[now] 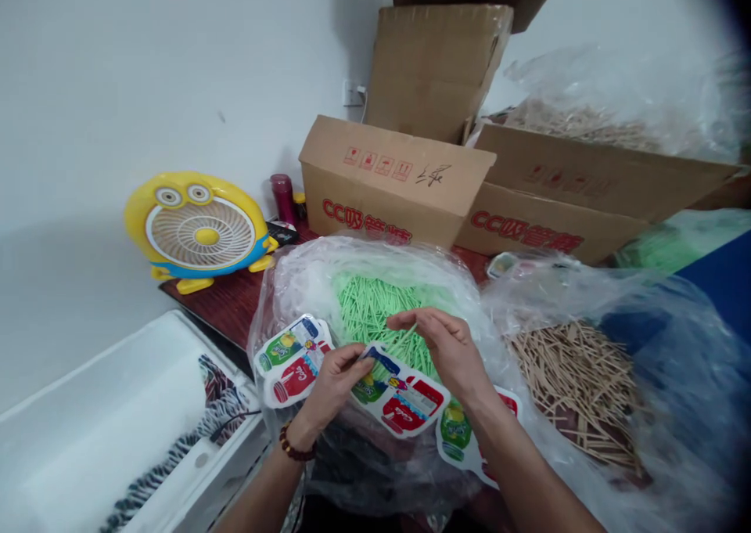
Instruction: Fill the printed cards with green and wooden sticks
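Over the bag of green sticks (372, 302): left hand (335, 378) pinching a printed card (404, 396)

Clock directions were taken from the printed card, which lay at the centre of our work, tilted down toward the right, just below the green sticks. We had its upper left corner between the thumb and fingers of the left hand; the grip was a firm pinch. A beaded bracelet (296, 444) sat on that wrist. Our right hand (447, 349) hung at 1 o'clock above the sticks, fingers bent. We noted a thin pale stick at its fingertips, but could not tell whether it was gripped or lay behind.

The card bore a green bottle picture and a red one marked "Cola". We saw similar printing on a card stack (296, 361) between 9 and 10 o'clock, near the left hand, and on a lower card (454, 433) at 4, partly under our right forearm.

The green sticks filled a clear plastic bag (282, 282) at 12. At 3 we recorded brown sticks (578, 384) on more clear plastic. Farther off: a cardboard box (364, 185) at 12, a second box (563, 192) at 1, a yellow fan (206, 235) at 10, and a white tub (106, 408) at 9, holding striped pieces.
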Tool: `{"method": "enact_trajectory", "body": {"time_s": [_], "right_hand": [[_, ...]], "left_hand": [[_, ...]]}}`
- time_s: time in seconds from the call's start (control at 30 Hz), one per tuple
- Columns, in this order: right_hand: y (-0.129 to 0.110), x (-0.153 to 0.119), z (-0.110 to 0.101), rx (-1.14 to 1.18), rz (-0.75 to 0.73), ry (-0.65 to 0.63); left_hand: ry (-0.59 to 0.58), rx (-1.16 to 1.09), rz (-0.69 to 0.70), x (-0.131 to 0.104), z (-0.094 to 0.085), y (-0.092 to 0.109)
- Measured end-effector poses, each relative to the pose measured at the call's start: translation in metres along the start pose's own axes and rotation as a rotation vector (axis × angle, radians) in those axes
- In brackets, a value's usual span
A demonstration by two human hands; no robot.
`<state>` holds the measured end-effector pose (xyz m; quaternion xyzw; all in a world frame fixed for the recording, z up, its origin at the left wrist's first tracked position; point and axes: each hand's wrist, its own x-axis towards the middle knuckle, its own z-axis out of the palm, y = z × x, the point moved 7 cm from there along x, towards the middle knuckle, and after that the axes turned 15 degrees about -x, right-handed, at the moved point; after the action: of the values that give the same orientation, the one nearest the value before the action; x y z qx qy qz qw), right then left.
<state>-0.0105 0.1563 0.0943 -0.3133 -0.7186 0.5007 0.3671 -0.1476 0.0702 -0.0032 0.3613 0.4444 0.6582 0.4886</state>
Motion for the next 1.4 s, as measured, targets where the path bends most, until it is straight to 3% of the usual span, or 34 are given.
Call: {"method": "enact_trajectory", "body": {"time_s": [0.1,0.17,0.3,0.4,0.53,0.7,0.87,0.93,1.4], "right_hand": [[-0.001,0.011,-0.014,0.003,-0.057,0.171],[0.008,0.019,-0.017,-0.110,-0.031,0.173],[0.027,0.016,-0.005,-0.326,0.050,-0.055],[0.019,-0.001,0.003,-0.403,-0.057,-0.170],[0.005,-0.019,0.010,-0.543,-0.202,-0.265],[0.014,-0.019,-0.009,-0.482,-0.012,-0.223],[0.022,-0.023,-0.020,-0.504,0.034,-0.223],[0.024,-0.026,-0.024,-0.473,0.051,-0.208],[0.049,-0.043,-0.051,-0.343,0.176,-0.267]], "left_hand": [[-0.012,0.001,-0.001,-0.002,-0.004,-0.005],[-0.016,0.002,-0.003,-0.002,-0.005,-0.006],[0.050,-0.043,0.041,0.001,-0.007,0.003],[0.021,-0.072,0.038,0.003,0.000,0.006],[0.073,-0.155,0.041,0.006,0.005,0.000],[0.123,-0.358,-0.057,0.005,0.016,-0.015],[-0.079,-0.408,-0.268,-0.002,0.043,-0.014],[-0.110,-0.374,-0.330,-0.005,0.049,-0.014],[-0.063,-0.244,-0.350,-0.008,0.070,-0.017]]}}
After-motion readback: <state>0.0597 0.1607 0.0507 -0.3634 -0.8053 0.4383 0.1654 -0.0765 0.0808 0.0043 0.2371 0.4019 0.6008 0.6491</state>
